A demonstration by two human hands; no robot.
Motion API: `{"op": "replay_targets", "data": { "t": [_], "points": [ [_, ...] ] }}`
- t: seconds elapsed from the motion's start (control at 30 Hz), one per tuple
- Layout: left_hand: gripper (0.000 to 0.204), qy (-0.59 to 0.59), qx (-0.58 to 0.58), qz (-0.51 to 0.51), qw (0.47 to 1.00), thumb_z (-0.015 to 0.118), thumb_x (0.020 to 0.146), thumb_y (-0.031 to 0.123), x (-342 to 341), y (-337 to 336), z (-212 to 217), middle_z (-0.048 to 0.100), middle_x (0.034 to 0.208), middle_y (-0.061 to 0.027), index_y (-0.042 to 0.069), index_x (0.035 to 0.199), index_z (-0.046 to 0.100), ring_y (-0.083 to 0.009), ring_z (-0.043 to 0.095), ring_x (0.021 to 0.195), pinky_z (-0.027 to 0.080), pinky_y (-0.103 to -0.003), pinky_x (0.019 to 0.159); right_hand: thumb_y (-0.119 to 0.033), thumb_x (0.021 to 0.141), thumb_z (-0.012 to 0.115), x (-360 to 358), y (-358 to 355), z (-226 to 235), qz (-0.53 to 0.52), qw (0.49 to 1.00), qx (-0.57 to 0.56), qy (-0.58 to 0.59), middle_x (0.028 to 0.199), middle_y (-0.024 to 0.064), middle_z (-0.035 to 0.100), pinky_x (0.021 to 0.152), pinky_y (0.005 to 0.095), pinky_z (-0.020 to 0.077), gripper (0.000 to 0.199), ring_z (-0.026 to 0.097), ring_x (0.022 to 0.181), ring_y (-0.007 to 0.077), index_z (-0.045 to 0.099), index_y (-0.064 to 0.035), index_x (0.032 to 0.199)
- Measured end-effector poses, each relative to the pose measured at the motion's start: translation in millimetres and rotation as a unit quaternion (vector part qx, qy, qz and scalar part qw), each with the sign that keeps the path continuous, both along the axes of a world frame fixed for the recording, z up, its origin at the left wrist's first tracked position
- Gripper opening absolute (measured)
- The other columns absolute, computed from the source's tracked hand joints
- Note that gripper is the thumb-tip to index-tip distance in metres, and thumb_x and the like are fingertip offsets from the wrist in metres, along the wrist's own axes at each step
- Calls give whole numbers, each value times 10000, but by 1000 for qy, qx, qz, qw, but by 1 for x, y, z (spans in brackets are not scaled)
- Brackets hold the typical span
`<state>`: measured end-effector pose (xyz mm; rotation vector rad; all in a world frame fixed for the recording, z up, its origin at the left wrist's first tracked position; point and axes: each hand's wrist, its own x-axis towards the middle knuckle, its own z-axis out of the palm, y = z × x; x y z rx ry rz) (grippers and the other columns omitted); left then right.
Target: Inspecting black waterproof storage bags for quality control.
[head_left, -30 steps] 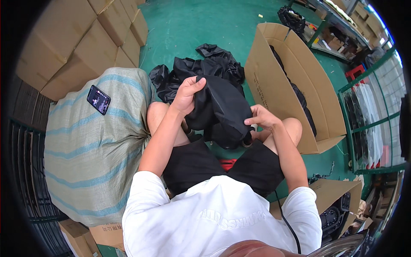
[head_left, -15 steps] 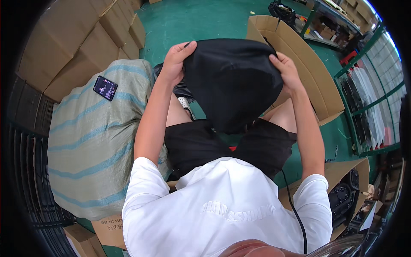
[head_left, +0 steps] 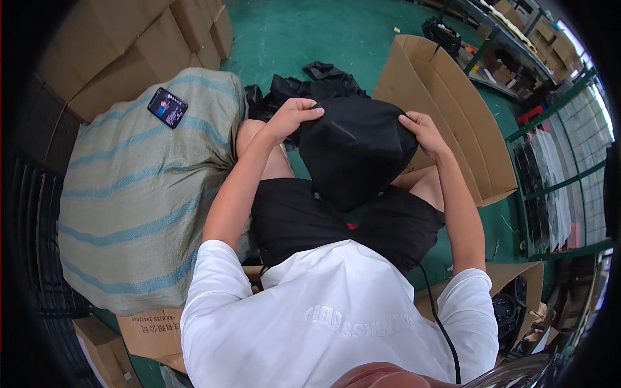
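Head view is showing the left hand [head_left: 292,115] and the right hand [head_left: 424,131] each keeping a closed grip on the top corners of a black garment [head_left: 354,150], which is hanging in front of the person above the lap. Behind it, more black clothes [head_left: 310,84] are lying on the green floor [head_left: 310,32]. An open cardboard box [head_left: 446,103] is standing at the right; a striped sack [head_left: 142,187] carrying a phone [head_left: 167,107] is sitting at the left.
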<state>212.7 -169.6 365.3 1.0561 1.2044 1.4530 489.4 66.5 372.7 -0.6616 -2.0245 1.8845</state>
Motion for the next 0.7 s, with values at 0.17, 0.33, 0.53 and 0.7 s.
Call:
{"op": "replay_targets", "data": {
  "t": [0.17,0.33,0.53,0.7],
  "points": [
    [153,7,10,-126,992,636,940,165,7,-24,4,637,786,68,42,860,679,0,539,719,421,-189,674,-207,975,609,24,-13,-2,74,995,-66,-18,813,-30,657,667,201,466,203,581,728,42,660,-24,904],
    [116,-62,171,89,979,607,964,189,-3,-2,37,652,883,49,96,906,647,-41,592,812,470,-203,752,-236,968,618,-20,-16,44,-37,992,13,123,871,-13,657,740,236,468,216,595,811,71,664,-25,964],
    [344,-220,322,104,915,525,1002,319,-50,25,130,704,1042,-124,11,1070,663,-241,680,947,546,-360,890,-254,982,589,-81,33,49,-245,924,182,233,893,51,662,760,258,465,271,602,835,115,633,-1,1069],
    [317,-198,356,106,907,501,1019,264,-60,14,138,686,1128,-119,7,1144,639,-236,667,1021,531,-361,934,-129,893,564,-70,7,-186,-524,847,48,-75,990,146,646,820,396,489,236,618,896,273,612,36,1054]
  ]
}}
